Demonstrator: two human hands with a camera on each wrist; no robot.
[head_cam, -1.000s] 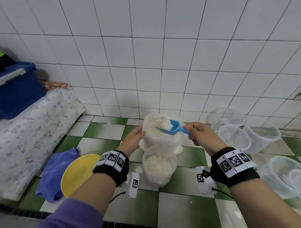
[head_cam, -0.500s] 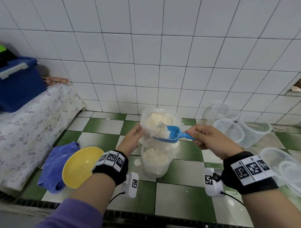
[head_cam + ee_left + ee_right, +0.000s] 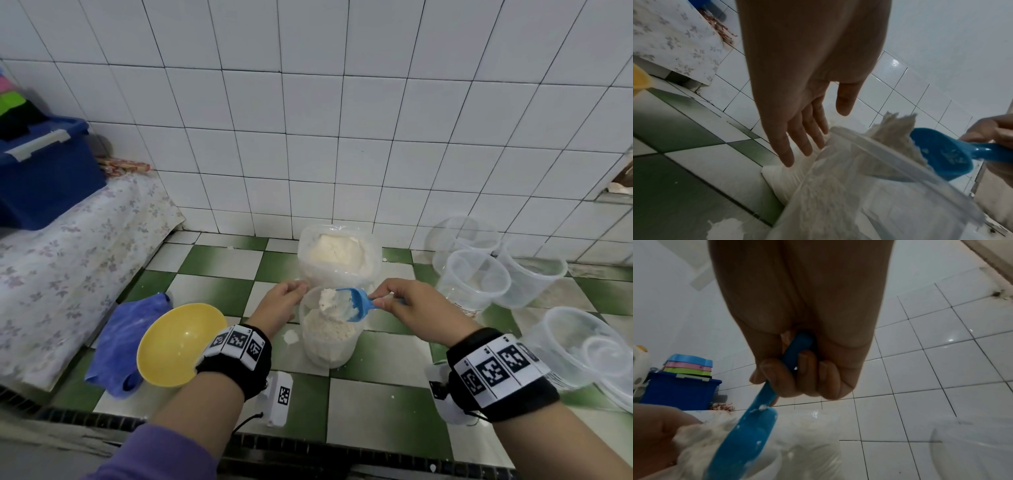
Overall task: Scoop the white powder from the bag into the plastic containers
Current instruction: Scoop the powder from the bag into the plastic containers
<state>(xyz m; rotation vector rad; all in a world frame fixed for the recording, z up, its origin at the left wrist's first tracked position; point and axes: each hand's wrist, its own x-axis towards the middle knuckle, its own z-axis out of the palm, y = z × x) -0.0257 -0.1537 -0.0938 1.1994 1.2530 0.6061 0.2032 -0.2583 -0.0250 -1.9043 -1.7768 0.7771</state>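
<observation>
The right hand (image 3: pixel 416 308) grips a hard blue scoop (image 3: pixel 354 306) heaped with clumpy white powder (image 3: pixel 329 299), tipped over the clear, thin-walled container (image 3: pixel 327 339) just left of it. The left hand (image 3: pixel 279 305) lies open-fingered beside the rim. A lump could tumble onto the worktop (image 3: pixel 373 404) (some already spilled there). The crinkly bag (image 3: pixel 337 255) stands beyond both hands.

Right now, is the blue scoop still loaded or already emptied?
Still loaded. The blue scoop, held by the right hand, is tipped over the plastic container, with a clump of white powder at its lip.
</observation>
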